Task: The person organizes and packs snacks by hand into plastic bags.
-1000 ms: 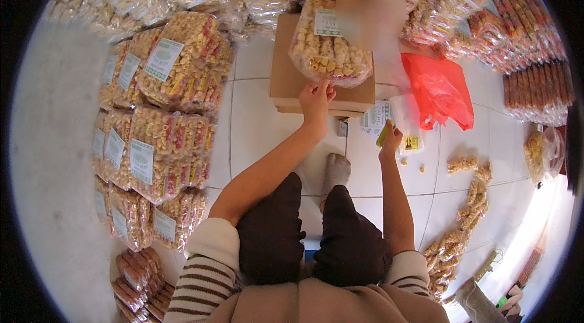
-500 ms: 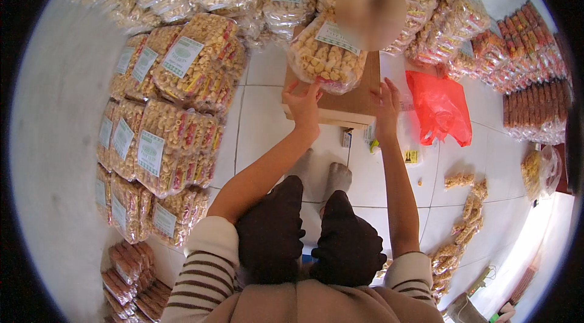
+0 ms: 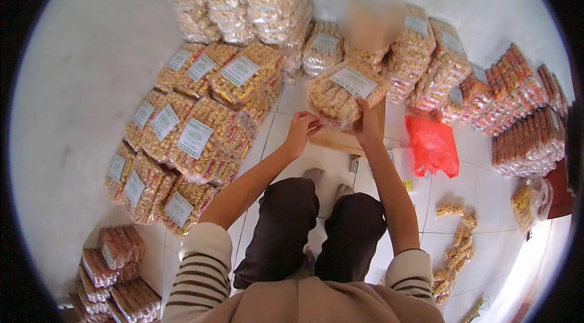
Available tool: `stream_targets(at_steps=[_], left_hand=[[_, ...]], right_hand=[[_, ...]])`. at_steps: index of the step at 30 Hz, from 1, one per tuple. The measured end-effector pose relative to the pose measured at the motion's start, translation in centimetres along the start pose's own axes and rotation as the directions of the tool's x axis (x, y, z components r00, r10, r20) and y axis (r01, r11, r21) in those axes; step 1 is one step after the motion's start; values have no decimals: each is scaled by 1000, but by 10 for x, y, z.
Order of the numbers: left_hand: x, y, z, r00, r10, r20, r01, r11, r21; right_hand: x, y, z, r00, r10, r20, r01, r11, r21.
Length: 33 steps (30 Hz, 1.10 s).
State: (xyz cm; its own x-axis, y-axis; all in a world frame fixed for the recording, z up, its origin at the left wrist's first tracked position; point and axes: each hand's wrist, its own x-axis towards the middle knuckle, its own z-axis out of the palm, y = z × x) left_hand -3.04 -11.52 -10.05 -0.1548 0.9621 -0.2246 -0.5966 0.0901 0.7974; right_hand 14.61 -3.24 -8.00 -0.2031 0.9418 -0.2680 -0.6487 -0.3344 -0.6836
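Observation:
A clear plastic bag of snacks (image 3: 334, 99), filled with pale curled pieces and bearing a white and green label, is tilted above a brown cardboard box (image 3: 340, 142). My right hand (image 3: 368, 125) grips the bag's near right edge, thumb over the top. By the near left corner is my left hand (image 3: 302, 131), its fingers bent and a little apart, with nothing visible between them. The bag covers most of the box. Whether the bag rests on it is hidden.
Stacked snack bags (image 3: 201, 122) line the left, with more piles (image 3: 280, 13) along the far wall. Brown packs (image 3: 529, 140) stand at right, near a red plastic bag (image 3: 431, 146). Loose snack packs (image 3: 456, 256) trail across the tiled floor. A blurred patch hides part of the far stacks.
My right hand has moved from the box's edge onto the bag of snacks. My left hand has come away from the bag's near edge. The view has tilted up toward the far wall.

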Motion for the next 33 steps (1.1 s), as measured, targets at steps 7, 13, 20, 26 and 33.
stream_targets(at_steps=[7,13,20,26,33], left_hand=[[-114,124,96,972,227,-58,-231,971,-69],[-144,161,95,806,582,-109,-582,743,-330],[-185,202,52,743,668,-48,-662,722,-200],[-178,214,-4,795,587,-154,-605,787,-121],[-140,213,-84,717,663,-215,-626,748,219]], right_hand=[[-118,-47,113,902,-412,127,429,885,-179],[-180,-83,142,722,-510,468,672,677,-299],[-234,-132,188,710,-559,428,637,769,-54],[-190,-78,193,790,-465,400,593,746,-305],[-134,9,210,794,-534,289,605,733,-309]])
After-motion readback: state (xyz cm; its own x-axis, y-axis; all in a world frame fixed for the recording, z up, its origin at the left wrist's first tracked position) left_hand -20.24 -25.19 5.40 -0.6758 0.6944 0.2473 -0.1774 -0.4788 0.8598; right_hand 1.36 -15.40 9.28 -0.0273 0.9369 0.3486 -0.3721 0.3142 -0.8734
